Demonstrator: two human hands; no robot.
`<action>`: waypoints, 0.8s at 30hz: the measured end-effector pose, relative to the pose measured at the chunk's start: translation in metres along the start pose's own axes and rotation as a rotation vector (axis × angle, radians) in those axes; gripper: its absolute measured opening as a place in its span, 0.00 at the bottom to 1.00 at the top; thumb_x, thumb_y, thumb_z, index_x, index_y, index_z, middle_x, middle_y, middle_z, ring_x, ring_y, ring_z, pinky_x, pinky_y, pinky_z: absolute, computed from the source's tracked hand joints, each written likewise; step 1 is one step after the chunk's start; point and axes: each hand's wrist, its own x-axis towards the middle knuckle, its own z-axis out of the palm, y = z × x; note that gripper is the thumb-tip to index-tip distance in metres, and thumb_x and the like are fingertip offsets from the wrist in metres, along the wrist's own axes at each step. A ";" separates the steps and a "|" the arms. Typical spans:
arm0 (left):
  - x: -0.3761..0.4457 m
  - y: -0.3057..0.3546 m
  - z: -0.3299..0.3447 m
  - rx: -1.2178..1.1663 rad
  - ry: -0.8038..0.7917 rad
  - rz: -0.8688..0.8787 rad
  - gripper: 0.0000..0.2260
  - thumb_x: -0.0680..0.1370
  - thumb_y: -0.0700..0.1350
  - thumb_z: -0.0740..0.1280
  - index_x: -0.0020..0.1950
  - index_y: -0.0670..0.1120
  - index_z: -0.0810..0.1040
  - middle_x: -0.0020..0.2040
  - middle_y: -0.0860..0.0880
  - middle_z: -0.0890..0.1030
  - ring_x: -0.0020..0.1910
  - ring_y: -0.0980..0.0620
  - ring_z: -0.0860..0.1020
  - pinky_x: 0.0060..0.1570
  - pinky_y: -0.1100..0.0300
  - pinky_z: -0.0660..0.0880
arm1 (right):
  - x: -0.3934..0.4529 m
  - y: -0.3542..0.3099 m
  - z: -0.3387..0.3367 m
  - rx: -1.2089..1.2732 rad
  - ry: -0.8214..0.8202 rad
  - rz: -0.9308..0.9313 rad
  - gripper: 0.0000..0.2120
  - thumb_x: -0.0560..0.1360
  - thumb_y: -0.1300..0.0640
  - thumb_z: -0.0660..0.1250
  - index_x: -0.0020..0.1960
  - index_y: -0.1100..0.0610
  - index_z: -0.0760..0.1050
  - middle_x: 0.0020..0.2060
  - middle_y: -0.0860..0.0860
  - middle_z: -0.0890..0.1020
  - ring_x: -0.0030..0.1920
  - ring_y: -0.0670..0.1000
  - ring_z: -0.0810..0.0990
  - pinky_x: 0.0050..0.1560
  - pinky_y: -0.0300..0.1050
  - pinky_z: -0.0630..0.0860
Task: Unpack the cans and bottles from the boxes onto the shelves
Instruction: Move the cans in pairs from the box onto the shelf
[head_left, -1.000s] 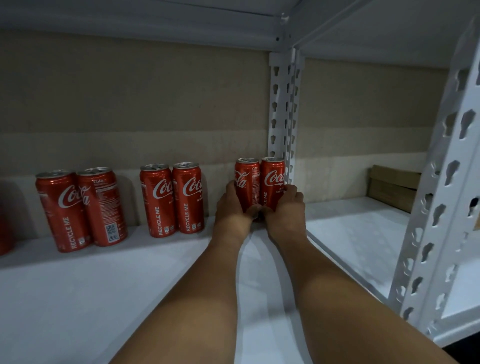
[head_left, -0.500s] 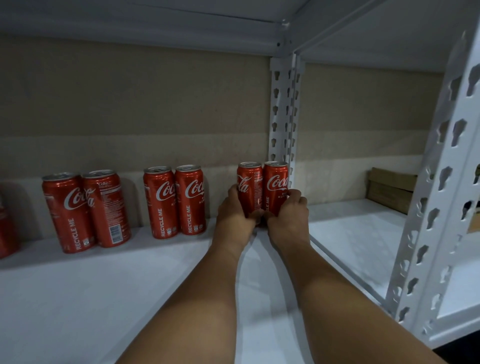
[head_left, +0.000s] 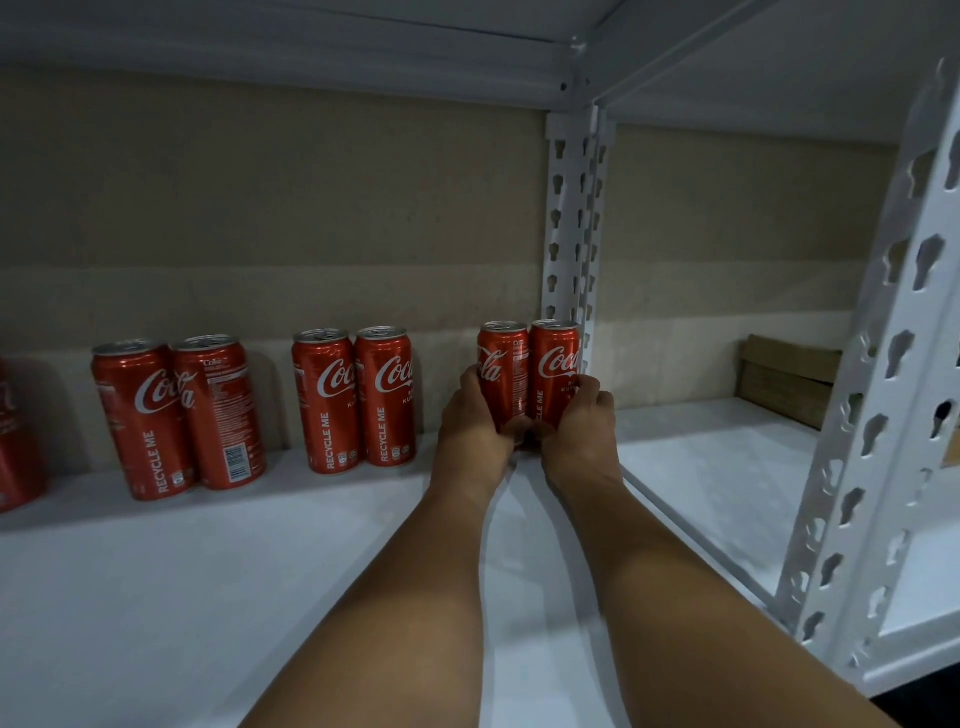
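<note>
Two red cola cans stand side by side at the back right of the white shelf (head_left: 218, 597), against the rear upright. My left hand (head_left: 470, 426) wraps the lower part of the left can (head_left: 501, 364). My right hand (head_left: 579, 421) wraps the lower part of the right can (head_left: 556, 364). Both cans are upright and touch each other. Further left along the back wall stand one pair of cans (head_left: 356, 400) and another pair of cans (head_left: 179, 415). The edge of one more can (head_left: 15, 436) shows at the far left.
A white slotted upright (head_left: 569, 223) rises just behind the held cans. A second slotted post (head_left: 883, 415) stands near on the right. The neighbouring shelf bay (head_left: 717, 467) holds a cardboard box (head_left: 789, 376) at its back. Another shelf board (head_left: 311, 41) lies overhead.
Both hands stay on the same two cans at the back of the shelf. The view has shifted slightly; the cans have not visibly moved.
</note>
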 end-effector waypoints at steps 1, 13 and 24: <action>-0.001 0.000 -0.001 -0.004 -0.003 -0.003 0.36 0.76 0.47 0.77 0.78 0.50 0.61 0.73 0.47 0.74 0.72 0.44 0.73 0.73 0.44 0.69 | 0.000 0.000 0.000 0.001 0.001 -0.004 0.31 0.76 0.60 0.72 0.73 0.57 0.60 0.68 0.58 0.69 0.68 0.61 0.72 0.69 0.60 0.73; -0.031 0.005 -0.021 0.076 -0.052 -0.040 0.27 0.78 0.48 0.74 0.75 0.48 0.67 0.70 0.46 0.77 0.70 0.45 0.75 0.72 0.45 0.71 | -0.034 -0.012 -0.015 0.039 -0.027 -0.006 0.33 0.77 0.60 0.72 0.76 0.56 0.58 0.67 0.58 0.67 0.66 0.59 0.74 0.67 0.54 0.73; -0.113 -0.015 -0.140 0.109 0.129 0.054 0.04 0.80 0.40 0.69 0.46 0.49 0.80 0.43 0.55 0.81 0.43 0.62 0.78 0.42 0.72 0.71 | -0.151 -0.081 0.028 0.084 -0.170 -0.234 0.12 0.76 0.65 0.67 0.58 0.57 0.70 0.55 0.54 0.74 0.51 0.49 0.72 0.46 0.33 0.67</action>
